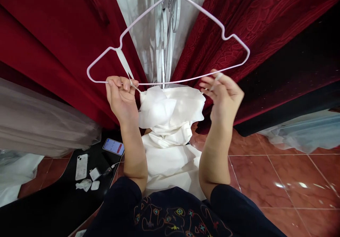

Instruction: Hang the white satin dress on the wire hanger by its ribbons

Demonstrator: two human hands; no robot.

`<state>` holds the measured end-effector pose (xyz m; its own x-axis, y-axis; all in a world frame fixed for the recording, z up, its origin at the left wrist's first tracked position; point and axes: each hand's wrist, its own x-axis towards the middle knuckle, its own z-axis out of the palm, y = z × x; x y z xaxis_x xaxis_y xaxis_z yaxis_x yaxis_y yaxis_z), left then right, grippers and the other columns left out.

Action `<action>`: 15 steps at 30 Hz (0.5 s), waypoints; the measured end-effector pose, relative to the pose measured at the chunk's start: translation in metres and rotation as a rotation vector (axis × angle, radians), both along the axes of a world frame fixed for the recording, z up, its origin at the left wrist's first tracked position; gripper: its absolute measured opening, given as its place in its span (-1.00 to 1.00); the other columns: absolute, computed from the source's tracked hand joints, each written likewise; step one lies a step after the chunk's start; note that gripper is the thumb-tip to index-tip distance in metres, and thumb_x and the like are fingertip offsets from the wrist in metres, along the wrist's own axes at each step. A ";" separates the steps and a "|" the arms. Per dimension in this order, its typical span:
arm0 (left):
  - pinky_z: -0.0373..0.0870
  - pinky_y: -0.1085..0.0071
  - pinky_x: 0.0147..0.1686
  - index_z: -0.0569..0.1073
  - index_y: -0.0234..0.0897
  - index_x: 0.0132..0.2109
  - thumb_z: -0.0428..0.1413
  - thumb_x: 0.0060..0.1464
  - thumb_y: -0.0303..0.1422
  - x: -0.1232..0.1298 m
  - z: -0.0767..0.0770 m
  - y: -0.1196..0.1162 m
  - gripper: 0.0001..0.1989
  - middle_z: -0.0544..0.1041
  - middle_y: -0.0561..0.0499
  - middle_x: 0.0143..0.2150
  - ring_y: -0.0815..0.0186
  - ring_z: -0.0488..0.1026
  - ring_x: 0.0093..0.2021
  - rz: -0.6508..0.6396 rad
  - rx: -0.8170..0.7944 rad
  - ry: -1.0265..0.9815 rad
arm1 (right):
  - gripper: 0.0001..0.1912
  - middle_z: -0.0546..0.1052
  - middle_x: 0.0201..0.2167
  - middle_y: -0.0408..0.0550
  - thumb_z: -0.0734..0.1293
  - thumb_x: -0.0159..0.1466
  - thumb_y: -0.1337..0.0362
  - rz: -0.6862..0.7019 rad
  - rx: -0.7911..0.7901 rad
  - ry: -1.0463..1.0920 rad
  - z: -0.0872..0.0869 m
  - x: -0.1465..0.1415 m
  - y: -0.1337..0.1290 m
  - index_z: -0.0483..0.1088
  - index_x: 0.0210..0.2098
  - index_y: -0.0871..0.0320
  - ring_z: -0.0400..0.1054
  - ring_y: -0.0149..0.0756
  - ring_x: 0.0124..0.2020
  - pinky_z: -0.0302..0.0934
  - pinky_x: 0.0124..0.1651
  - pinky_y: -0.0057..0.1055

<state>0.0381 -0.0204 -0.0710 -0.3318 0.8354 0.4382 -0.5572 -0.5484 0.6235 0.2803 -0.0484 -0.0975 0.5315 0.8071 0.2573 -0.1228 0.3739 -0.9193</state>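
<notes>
A pale pink clothes hanger (198,78) hangs in front of me, with notches on both shoulders. One thin white strap (123,62) is looped in its left notch and runs down to a white dress (172,106). The left hand of mine (122,91) has its fingers closed around the hanger's bottom bar and the lower end of that strap. At the bar's right part, my right hand (225,91) pinches a white strap (219,76) beside the dress's top right corner; its fingertips are slightly blurred. No strap sits in the right notch. The dress drapes downward between my forearms.
Dark red curtains (66,35) flank a white metal grille (163,35). Lower left, a black surface (61,201) bears a lit phone (113,146), a white phone (81,167) and a charger (95,174). Sheer fabric (305,134) hangs at right above red tiles (287,180).
</notes>
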 end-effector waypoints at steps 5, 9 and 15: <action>0.52 0.41 -0.23 0.26 -0.22 -0.37 -0.07 0.49 -0.27 0.001 0.000 0.003 -0.63 0.18 0.10 -0.48 0.35 0.42 -0.44 0.013 -0.043 0.006 | -0.68 0.67 -0.20 -0.05 0.29 0.23 0.35 -0.340 0.121 -0.091 0.009 0.049 0.005 0.60 -0.10 0.21 0.60 -0.38 -0.27 0.53 -0.20 -0.40; 0.51 0.41 -0.26 0.26 -0.21 -0.39 -0.10 0.49 -0.29 -0.001 0.001 0.006 -0.61 0.15 0.10 -0.50 0.35 0.39 -0.46 0.024 -0.061 0.009 | -0.68 0.67 -0.22 -0.04 0.41 0.22 0.26 -0.274 0.173 -0.119 0.030 0.070 0.010 0.59 -0.04 0.19 0.59 -0.36 -0.26 0.54 -0.13 -0.31; 0.53 0.40 -0.23 0.26 -0.20 -0.38 -0.06 0.48 -0.26 -0.001 -0.005 0.009 -0.63 0.17 0.09 -0.49 0.34 0.41 -0.45 0.019 -0.081 0.032 | -0.83 0.62 -0.30 -0.07 0.46 0.24 0.21 -0.097 0.225 -0.458 0.065 0.058 0.032 0.64 -0.23 0.15 0.42 -0.46 -0.33 0.40 -0.12 -0.39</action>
